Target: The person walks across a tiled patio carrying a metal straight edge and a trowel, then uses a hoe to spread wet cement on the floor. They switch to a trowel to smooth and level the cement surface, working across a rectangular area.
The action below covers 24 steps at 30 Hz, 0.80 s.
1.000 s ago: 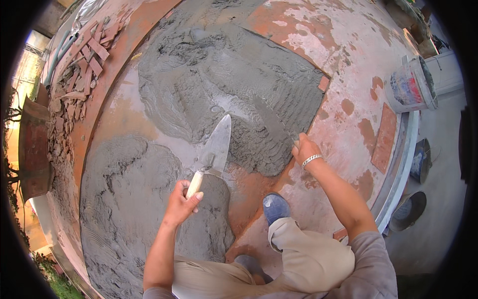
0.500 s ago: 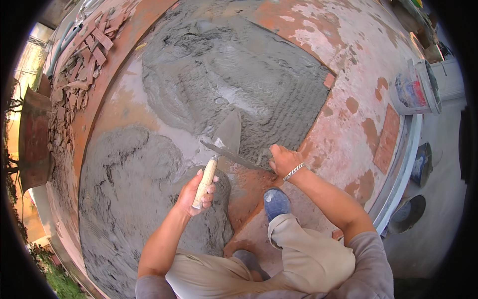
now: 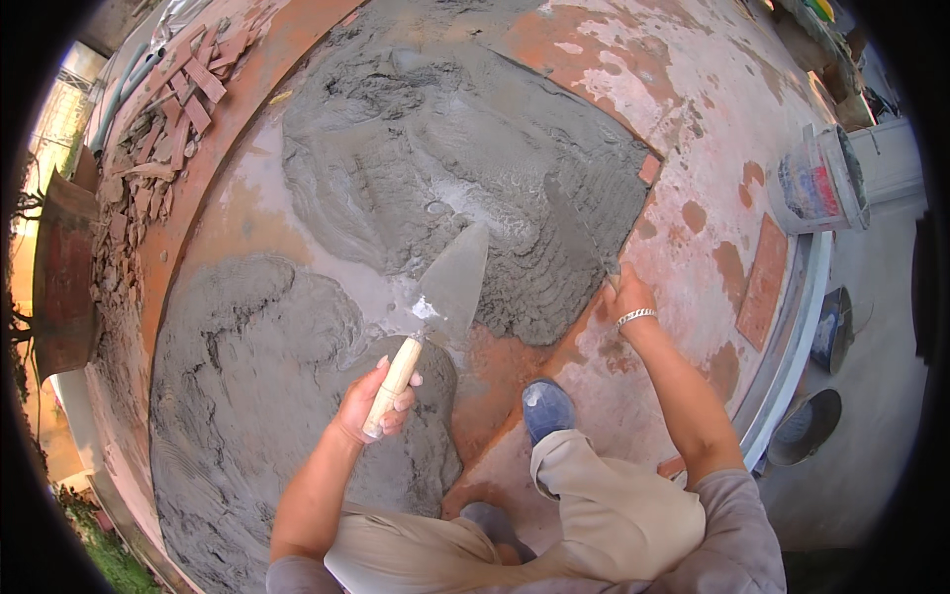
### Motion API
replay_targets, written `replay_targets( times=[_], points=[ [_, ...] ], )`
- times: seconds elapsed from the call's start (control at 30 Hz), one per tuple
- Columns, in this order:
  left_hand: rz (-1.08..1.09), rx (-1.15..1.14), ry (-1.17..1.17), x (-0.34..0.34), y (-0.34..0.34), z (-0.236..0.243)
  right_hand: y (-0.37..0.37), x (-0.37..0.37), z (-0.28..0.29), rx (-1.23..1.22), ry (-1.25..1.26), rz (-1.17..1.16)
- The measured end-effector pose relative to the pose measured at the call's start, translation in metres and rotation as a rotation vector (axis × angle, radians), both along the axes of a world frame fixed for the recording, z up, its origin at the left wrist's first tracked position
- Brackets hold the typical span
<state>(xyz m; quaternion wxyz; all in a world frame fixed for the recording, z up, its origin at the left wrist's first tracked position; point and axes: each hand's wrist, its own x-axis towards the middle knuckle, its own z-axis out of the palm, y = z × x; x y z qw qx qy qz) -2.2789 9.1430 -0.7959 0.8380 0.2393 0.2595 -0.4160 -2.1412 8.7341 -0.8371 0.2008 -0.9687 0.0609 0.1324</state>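
Note:
My left hand (image 3: 372, 398) is wrapped round the pale wooden handle of a pointed trowel (image 3: 454, 279). The trowel's grey blade points away from me, over the gap between two spreads of wet mortar. My right hand (image 3: 631, 295), with a chain bracelet at the wrist, is closed at the right edge of the far mortar (image 3: 386, 168). It grips a flat grey strip (image 3: 584, 230), which lies against the mortar surface and blends into it, so its outline is hard to make out. The near mortar (image 3: 247, 386) spreads out below my left hand.
Broken tile pieces (image 3: 178, 109) are heaped at the far left, near a large reddish pot (image 3: 67, 277). On the right stand a stained bucket (image 3: 816, 183) and dark rubber bowls (image 3: 807, 428). A loose red tile (image 3: 766, 282) lies near the floor's right edge. My blue shoe (image 3: 547, 409) is beside the mortar.
My right hand has moved right and away from me, taking the strip from across the trowel to the far mortar's right edge. The trowel's blade is now uncovered; my left hand has shifted slightly nearer.

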Motion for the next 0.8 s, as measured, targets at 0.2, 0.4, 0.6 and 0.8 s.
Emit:
replay_targets(
  times=[0.2,0.4,0.6,0.8],
  points=[
    [0.046,0.034,0.039,0.008,-0.016,-0.003,0.045,-0.045,0.015,0.181,-0.191,0.528],
    [0.077,0.104,-0.027,0.005,-0.018,-0.002,0.067,-0.028,0.034,0.042,0.037,0.194],
    [0.117,0.095,0.016,0.003,-0.029,0.005,0.07,-0.04,0.024,0.073,0.042,0.281],
    [0.022,0.298,-0.119,0.004,-0.014,0.02,-0.027,-0.033,-0.025,-0.13,0.008,-0.185]
  ],
)
